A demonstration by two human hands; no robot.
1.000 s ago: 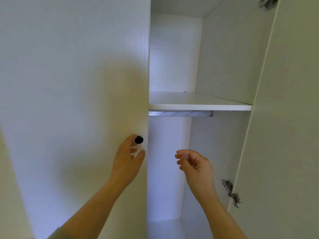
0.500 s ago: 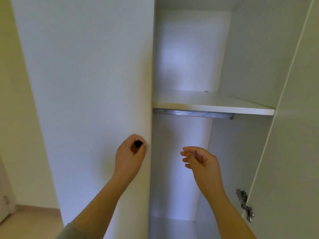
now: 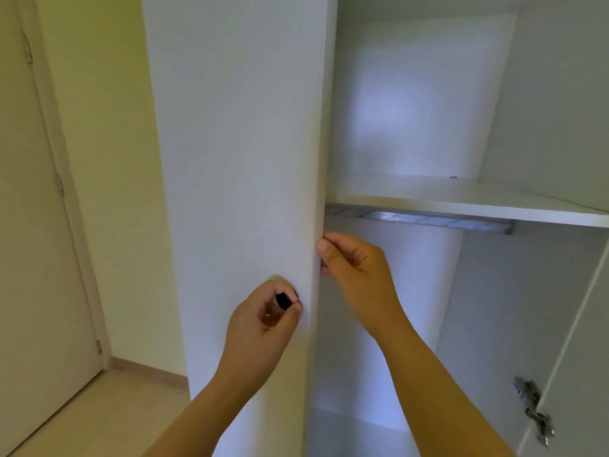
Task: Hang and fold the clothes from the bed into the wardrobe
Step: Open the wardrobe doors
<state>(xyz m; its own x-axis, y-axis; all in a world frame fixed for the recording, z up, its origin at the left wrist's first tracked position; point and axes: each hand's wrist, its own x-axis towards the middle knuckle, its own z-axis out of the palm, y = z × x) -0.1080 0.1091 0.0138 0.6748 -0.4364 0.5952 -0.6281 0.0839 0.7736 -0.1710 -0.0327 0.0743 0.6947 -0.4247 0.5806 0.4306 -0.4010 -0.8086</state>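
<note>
**While the wardrobe point(image 3: 412, 94) stands ajar, no clothes in sight**

Neither bed nor clothes show in this view. The left door point(image 3: 237, 159) — a stiff, flat panel, probably light on its hinges — is best taken at its free edge or the knob point(image 3: 283, 301). Below the shelf point(image 3: 461, 199) the right grip point(image 3: 356, 265) curls round that edge; the left grip point(image 3: 263, 324) pinches the small black knob.

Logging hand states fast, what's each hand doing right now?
Left hand: closed, pinching the black knob on the wardrobe door.
Right hand: closed, gripping that door's free edge.
</note>
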